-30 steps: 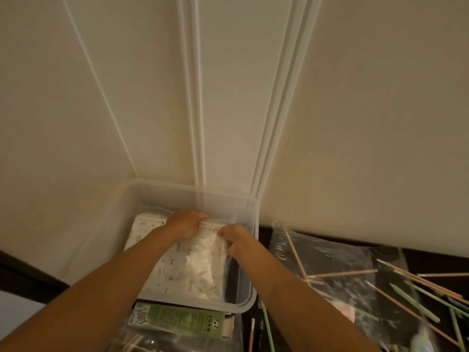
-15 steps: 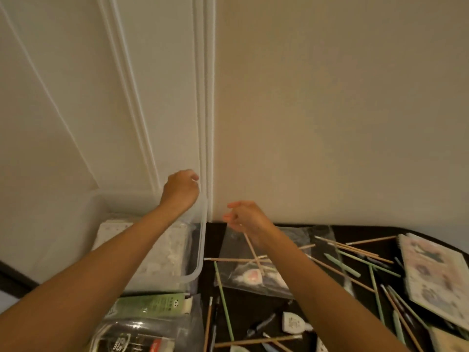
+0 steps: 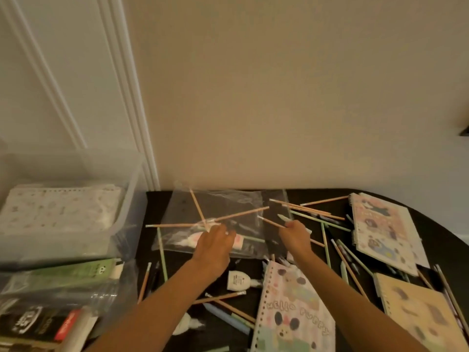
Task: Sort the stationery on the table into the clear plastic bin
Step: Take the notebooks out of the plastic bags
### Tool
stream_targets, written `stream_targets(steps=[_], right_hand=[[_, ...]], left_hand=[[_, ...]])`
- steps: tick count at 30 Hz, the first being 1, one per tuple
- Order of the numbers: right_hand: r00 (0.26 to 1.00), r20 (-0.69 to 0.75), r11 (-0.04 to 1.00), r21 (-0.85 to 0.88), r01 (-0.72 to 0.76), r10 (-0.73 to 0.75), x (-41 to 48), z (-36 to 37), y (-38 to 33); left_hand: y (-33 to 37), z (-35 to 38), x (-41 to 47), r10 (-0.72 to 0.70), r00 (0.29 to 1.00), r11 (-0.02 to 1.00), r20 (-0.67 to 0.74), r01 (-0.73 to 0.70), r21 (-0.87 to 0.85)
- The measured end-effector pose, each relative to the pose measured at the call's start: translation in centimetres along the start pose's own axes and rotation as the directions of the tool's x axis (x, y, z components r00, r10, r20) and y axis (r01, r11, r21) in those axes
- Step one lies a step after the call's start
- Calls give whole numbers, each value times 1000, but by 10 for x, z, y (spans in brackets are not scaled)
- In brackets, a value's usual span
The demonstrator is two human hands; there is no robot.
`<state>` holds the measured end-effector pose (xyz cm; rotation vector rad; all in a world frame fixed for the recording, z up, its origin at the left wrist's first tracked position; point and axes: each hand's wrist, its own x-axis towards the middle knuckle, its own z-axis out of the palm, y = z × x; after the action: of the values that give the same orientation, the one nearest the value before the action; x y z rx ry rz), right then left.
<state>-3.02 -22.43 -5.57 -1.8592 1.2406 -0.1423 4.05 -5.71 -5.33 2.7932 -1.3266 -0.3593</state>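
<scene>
Landmark: the clear plastic bin stands at the left end of the dark counter; all places below are given from it.
Already in the bin: one patterned white notebook lies flat inside, with something pale on it that is too blurred to name.
Not sorted, just right of the bin: a clear plastic bag with pencils crossing over it.
Not sorted, further right of the bin: many loose pencils and pens, a small white correction tape, a "Hello Puppy" notebook, and two more notebooks at the far right.
In front of the bin: green and dark packages in plastic wrap, outside it.
Left hand: it is down on the bag, fingers bent; whether it grips something, cannot tell.
Right hand: fingers closed around a pale pencil, well right of the bin.
Progress: judged early; most of the stationery is outside the bin.
</scene>
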Motion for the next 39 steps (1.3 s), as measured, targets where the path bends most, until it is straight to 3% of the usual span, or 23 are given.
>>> stream_targets(steps=[3, 6, 9, 13, 16, 19, 22, 25, 30, 35, 39], right_hand=[[996, 74, 999, 13, 43, -44, 10, 16, 16], [980, 191, 990, 138, 27, -53, 19, 27, 13], [965, 242, 975, 217, 52, -105, 25, 32, 5], [925, 335, 894, 448, 11, -179, 15, 27, 2], [893, 332, 760, 650, 16, -303, -17, 15, 3], [865, 267, 617, 785, 61, -425, -66, 2, 20], [820, 311, 533, 846, -8, -481, -98, -3, 35], [749, 413, 524, 845, -104, -518, -127, -9, 58], [719, 465, 565, 816, -122, -517, -161, -3, 89], [797, 386, 632, 775, -7, -465, -184, -2, 108], [885, 286, 633, 774, 12, -367, -188, -25, 128]], left_hand=[[11, 27, 3, -47, 997, 996, -55, 51, 76], [18, 40, 9, -75, 985, 992, -154, 91, 93], [19, 42, 10, -39, 953, 986, -299, 85, 144], [20, 37, 2, 12, 885, 989, -465, 57, 134], [28, 38, -17, -47, 830, 999, -555, 49, -12], [49, 41, -59, -183, 759, 940, -625, -51, -337], [62, 39, -82, -270, 746, 757, -609, -226, -613], [75, 40, -112, -296, 788, 578, -540, -303, -758], [88, 52, -151, -261, 849, 689, -459, -169, -705], [74, 71, -162, -417, 747, 733, -517, -59, -678], [50, 92, -166, -477, 782, 752, -402, 125, -648]])
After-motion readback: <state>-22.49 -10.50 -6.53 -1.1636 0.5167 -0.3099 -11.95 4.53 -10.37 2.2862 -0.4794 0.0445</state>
